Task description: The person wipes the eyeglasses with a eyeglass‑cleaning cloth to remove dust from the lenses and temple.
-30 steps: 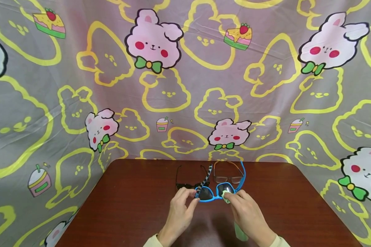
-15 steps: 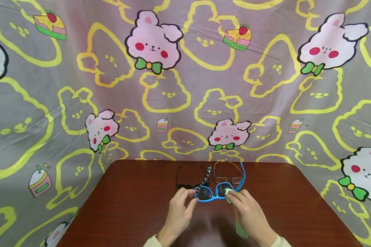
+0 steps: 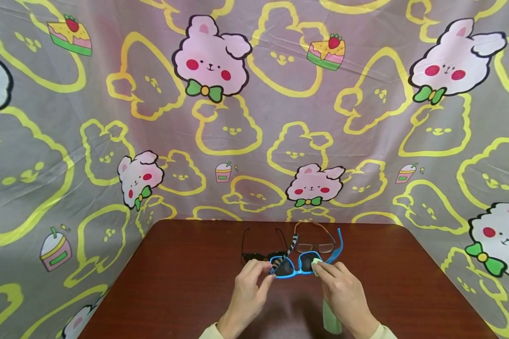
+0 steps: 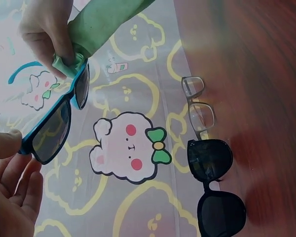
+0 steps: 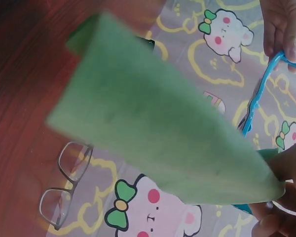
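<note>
Blue-framed sunglasses with dark lenses are held up above the table between both hands, their temples unfolded and pointing away. My left hand pinches the left end of the frame, near the striped temple. In my right hand a light green cloth is pinched against the right lens, its loose end hanging below. The right wrist view has the cloth spread large across its middle. From the left wrist view, the cloth wraps over the far end of the sunglasses.
Black sunglasses lie unfolded on the brown table, behind the left hand. Clear-lensed eyeglasses with orange-brown temples lie to their right. A patterned curtain rises behind the table's far edge and along both sides.
The blue sunglasses have tilted and shifted slightly right, their temple tips now lower in view. My right hand with the cloth has moved slightly toward the outer edge of the right lens.
</note>
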Demonstrator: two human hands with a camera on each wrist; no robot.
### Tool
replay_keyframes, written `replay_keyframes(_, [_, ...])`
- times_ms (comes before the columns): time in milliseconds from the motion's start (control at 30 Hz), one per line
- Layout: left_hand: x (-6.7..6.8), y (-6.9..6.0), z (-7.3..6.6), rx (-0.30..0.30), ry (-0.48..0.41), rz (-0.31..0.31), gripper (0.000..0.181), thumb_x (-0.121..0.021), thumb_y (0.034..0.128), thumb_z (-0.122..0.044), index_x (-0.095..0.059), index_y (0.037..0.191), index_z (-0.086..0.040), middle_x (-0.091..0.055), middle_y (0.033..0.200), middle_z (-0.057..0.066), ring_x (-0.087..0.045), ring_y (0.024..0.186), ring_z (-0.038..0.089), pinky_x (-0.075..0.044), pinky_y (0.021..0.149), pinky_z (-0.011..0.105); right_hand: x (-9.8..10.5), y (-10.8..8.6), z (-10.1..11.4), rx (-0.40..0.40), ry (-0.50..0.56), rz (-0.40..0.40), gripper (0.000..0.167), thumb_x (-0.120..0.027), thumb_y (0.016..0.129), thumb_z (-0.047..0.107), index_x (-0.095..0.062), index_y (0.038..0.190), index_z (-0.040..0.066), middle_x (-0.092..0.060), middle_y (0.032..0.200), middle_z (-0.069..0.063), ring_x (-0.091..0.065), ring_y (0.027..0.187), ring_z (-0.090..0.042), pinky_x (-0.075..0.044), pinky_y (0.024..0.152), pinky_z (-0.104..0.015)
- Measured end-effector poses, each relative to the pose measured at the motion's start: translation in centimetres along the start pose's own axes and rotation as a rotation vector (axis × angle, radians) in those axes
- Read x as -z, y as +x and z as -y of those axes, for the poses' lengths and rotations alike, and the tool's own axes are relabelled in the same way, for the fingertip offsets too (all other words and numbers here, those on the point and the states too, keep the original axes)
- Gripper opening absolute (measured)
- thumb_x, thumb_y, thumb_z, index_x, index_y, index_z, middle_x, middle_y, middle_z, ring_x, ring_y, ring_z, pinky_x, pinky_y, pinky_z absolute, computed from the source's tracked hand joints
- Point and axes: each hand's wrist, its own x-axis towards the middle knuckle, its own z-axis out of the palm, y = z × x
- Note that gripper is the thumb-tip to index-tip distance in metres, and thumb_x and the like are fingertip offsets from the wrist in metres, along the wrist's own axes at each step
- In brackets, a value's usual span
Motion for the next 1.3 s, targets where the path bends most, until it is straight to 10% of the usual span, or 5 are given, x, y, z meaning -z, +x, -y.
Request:
replay_keyframes(467, [-0.5, -0.1, -0.3, -0.054, 0.007, 0.001, 0.023, -0.073, 0.0763, -0.001, -0.064, 0.097, -0.007, -0.061, 0.089, 0.0, -0.057, 0.079, 0.01, -0.046, 0.071, 0.017, -0.7, -0.5, 0.1, -0.045, -0.022, -0.044, 0.031, -0.05, 0.075, -0.001, -0.073, 0.095, 0.003, -0.07, 0.089, -0.009, -0.061, 0.068, -0.022, -0.05, 0.054, -0.034])
replay_keyframes(667, [-0.6, 0.0, -0.4, -0.062, 0.01, -0.008, 0.023, -0.073, 0.0769, -0.002, -0.064, 0.097, -0.008, -0.06, 0.087, -0.001, -0.057, 0.078, 0.01, -0.046, 0.071, 0.018, -0.6, -0.5, 0.4, -0.075, -0.019, -0.029, 0.042, -0.031, 0.095, 0.013, -0.072, 0.097, 0.002, -0.07, 0.091, -0.01, -0.062, 0.07, -0.023, -0.05, 0.056, -0.036])
replay_keyframes(1300, [-0.6, 0.0, -0.7, -0.052, 0.006, -0.006, 0.022, -0.073, 0.0768, -0.001, -0.064, 0.096, -0.007, -0.06, 0.087, -0.001, -0.056, 0.078, 0.01, -0.045, 0.071, 0.017, -1.1, 0.3, 0.8, -0.038, -0.017, -0.108, 0.039, -0.035, 0.101, 0.016, -0.072, 0.095, 0.005, -0.07, 0.089, -0.005, -0.051, 0.059, -0.016, -0.041, 0.046, -0.026])
